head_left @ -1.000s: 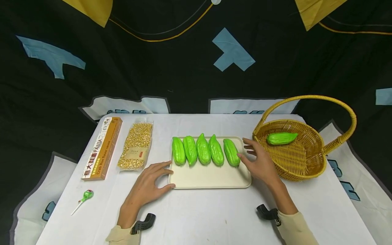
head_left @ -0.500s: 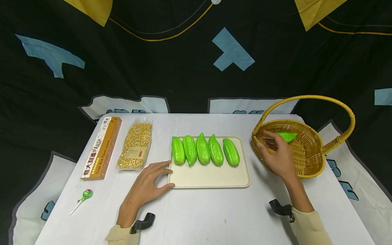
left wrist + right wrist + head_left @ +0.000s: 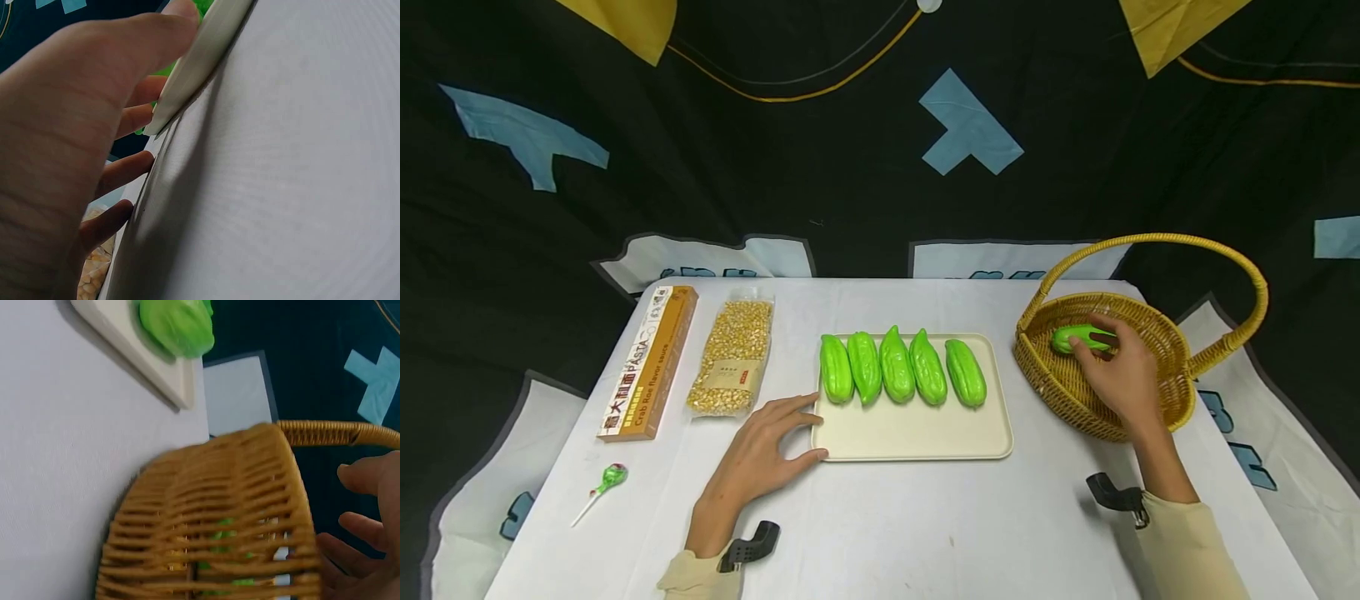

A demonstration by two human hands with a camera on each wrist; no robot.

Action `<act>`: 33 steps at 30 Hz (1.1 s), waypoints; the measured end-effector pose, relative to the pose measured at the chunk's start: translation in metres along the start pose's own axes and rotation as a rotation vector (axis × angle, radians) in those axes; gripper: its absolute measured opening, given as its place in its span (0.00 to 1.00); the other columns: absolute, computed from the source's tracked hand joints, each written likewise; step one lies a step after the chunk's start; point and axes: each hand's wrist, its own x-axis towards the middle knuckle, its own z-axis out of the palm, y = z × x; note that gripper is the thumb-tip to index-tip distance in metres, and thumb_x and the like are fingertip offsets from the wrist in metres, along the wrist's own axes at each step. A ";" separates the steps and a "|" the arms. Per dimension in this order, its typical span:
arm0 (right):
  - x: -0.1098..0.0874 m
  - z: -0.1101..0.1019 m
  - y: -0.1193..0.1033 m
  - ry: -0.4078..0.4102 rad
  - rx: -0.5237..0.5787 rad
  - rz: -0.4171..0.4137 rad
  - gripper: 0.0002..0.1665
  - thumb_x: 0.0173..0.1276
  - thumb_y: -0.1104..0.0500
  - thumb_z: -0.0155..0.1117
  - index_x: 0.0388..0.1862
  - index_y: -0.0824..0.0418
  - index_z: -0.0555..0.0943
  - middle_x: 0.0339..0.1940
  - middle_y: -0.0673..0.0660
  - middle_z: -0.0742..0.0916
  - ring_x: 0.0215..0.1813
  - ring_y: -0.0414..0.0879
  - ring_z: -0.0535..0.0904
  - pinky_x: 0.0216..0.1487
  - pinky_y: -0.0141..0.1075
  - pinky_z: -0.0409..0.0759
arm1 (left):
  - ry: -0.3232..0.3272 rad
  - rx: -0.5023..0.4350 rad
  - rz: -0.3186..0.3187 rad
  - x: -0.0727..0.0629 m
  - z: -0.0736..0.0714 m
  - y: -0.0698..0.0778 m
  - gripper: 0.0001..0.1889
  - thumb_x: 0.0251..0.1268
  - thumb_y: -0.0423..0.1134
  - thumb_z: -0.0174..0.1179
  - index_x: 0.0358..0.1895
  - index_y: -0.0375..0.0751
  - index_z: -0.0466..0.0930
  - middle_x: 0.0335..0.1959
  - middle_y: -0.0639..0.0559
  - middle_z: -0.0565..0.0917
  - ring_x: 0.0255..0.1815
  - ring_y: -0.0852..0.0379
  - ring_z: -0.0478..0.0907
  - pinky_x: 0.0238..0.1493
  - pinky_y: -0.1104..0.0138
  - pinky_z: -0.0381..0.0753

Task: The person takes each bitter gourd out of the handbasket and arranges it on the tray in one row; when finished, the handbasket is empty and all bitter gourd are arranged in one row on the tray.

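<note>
Several bright green, ridged, bitter-melon-like vegetables lie in a row on a cream rectangular tray. Another green vegetable is in the wicker basket on the right, partly covered by my right hand. That hand reaches over the basket's near side, thumb and fingers apart around the vegetable; in the right wrist view the fingers are spread above the rim. My left hand rests at the tray's left edge, its thumb by the near corner and its fingers loosely extended.
On the left lie a pasta box, a clear bag of corn kernels and a green-wrapped lollipop. The tall basket handle arches over the basket. A dark patterned curtain hangs behind the white table.
My right hand has moved right from the tray's right edge into the basket, over the vegetable there. The left hand and tray have stayed put.
</note>
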 end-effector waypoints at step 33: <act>0.050 -0.025 0.039 -0.316 -0.229 0.247 0.45 0.83 0.41 0.58 0.81 0.74 0.64 0.74 0.83 0.71 0.70 0.78 0.70 0.69 0.73 0.71 | 0.023 -0.008 0.031 0.002 0.001 -0.001 0.25 0.55 0.53 0.82 0.55 0.49 0.91 0.74 0.49 0.81 0.72 0.42 0.78 0.73 0.43 0.75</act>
